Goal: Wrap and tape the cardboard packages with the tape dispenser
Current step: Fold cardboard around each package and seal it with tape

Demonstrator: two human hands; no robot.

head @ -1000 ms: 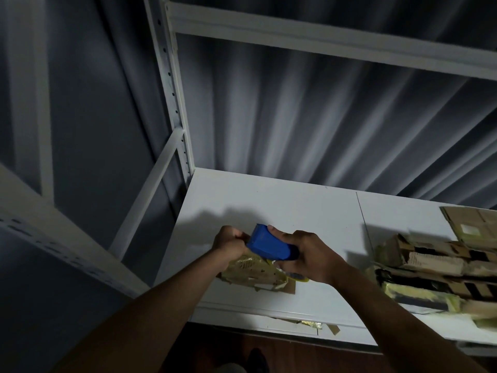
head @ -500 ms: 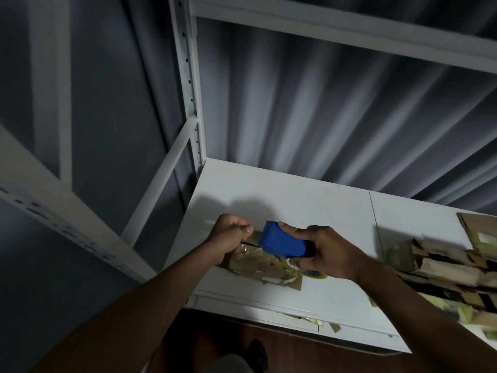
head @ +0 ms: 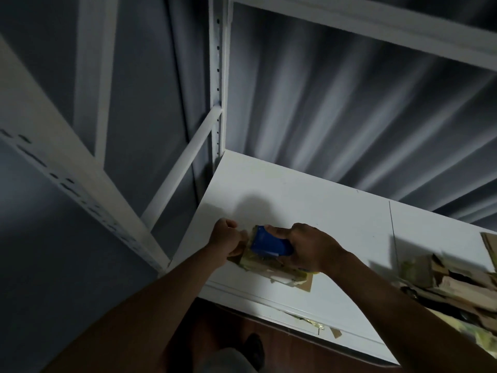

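Head view: right hand [head: 309, 250] fingers grip blue tape dispenser [head: 270, 243] atop package [head: 269, 267]; left hand [head: 227, 239] fingers curled, pinning package edge for taping.

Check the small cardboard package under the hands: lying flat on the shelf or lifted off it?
Flat. The cardboard package lies on the white shelf, with the blue tape dispenser on top of it, held by the right hand; the left hand grips its left end.
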